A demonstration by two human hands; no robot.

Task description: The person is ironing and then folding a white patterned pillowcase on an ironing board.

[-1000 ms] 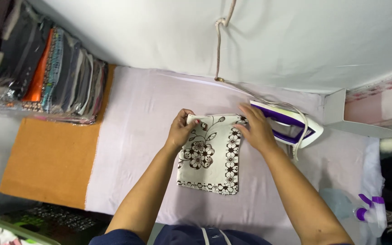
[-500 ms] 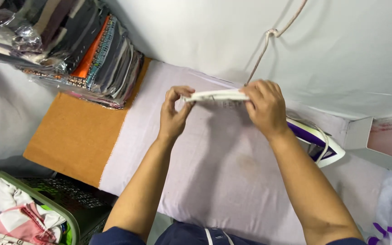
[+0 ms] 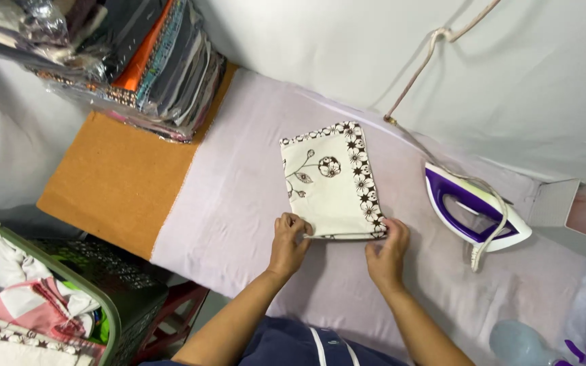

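Cloth (image 3: pixel 330 181) now flat — near edge under fingers (image 3: pixel 291 227)

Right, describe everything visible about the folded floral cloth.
The folded floral cloth is cream fabric with dark brown flower outlines and a dark flowered border along its far and right edges. It lies flat, folded into a neat rectangle, on the lilac ironing surface. The left hand and right hand pinch its near edge.

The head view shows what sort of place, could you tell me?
Probably a home ironing corner: a steam iron rests on a padded ironing surface, the hands pinch a folded floral cloth, and a laundry basket stands alongside.
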